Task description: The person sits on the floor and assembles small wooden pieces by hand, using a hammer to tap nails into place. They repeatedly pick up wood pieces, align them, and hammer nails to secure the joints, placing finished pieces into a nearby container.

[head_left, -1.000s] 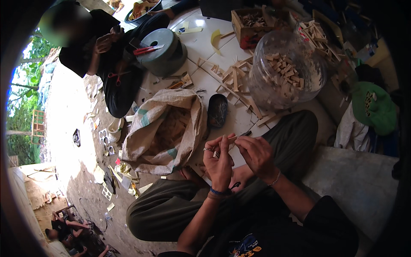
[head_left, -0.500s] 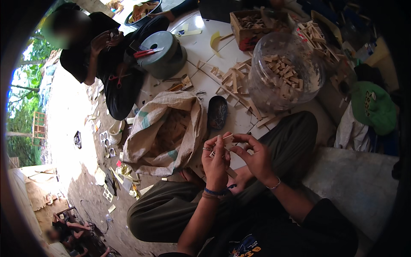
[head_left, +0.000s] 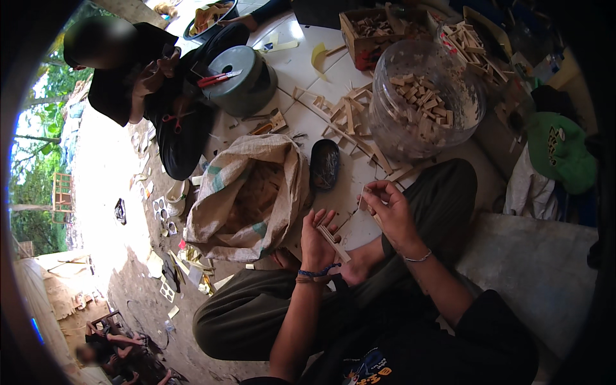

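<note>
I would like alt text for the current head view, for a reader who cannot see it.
A person's left hand holds thin wooden pieces; the right hand pinches another small piece. Beyond lie an open woven sack and a clear tub of wooden blocks. At upper left, another person sits by a grey stool.

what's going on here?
A person sits cross-legged on the floor, handling small wooden pieces. The left hand holds a few slim wooden strips, while the right hand is apart from it, pinching a thin pale piece. An open woven sack with wooden pieces inside stands in front, and a clear plastic tub of small blocks is farther off to the right. A co-worker sits across; what they hold is unclear.
</note>
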Available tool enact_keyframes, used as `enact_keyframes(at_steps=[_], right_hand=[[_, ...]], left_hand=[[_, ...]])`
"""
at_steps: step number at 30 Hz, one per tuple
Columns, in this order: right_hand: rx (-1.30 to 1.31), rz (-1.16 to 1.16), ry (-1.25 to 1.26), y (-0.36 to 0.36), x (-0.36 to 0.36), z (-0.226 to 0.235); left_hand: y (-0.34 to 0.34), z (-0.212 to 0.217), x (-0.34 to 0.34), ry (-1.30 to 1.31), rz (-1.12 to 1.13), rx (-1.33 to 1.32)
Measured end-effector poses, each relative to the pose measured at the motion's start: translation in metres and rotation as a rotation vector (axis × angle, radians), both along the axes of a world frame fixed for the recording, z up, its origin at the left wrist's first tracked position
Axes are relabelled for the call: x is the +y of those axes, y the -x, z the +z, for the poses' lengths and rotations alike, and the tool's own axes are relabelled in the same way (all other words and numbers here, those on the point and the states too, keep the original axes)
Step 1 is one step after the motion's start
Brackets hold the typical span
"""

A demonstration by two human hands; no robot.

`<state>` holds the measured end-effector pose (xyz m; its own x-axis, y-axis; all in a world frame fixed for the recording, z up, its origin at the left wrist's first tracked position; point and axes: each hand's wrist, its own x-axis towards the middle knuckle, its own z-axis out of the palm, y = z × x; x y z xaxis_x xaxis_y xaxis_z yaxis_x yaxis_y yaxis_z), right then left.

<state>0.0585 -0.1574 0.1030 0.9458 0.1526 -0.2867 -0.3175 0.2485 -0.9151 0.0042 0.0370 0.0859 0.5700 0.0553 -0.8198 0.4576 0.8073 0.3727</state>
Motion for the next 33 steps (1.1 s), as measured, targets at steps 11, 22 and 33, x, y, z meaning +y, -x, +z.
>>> enact_keyframes(at_steps=[11,22,33], right_hand=[[0.234,0.246,0.052,0.017,-0.015,-0.05],[0.343,0.217,-0.045,0.02,-0.011,-0.069],[0.362,0.214,-0.085,0.004,-0.016,-0.069]], left_hand=[[0.012,-0.06,-0.007,-0.203,-0.237,-0.08],[-0.003,-0.044,-0.04,-0.618,-0.222,-0.411],[0.007,-0.078,-0.062,-1.238,-0.377,-0.588]])
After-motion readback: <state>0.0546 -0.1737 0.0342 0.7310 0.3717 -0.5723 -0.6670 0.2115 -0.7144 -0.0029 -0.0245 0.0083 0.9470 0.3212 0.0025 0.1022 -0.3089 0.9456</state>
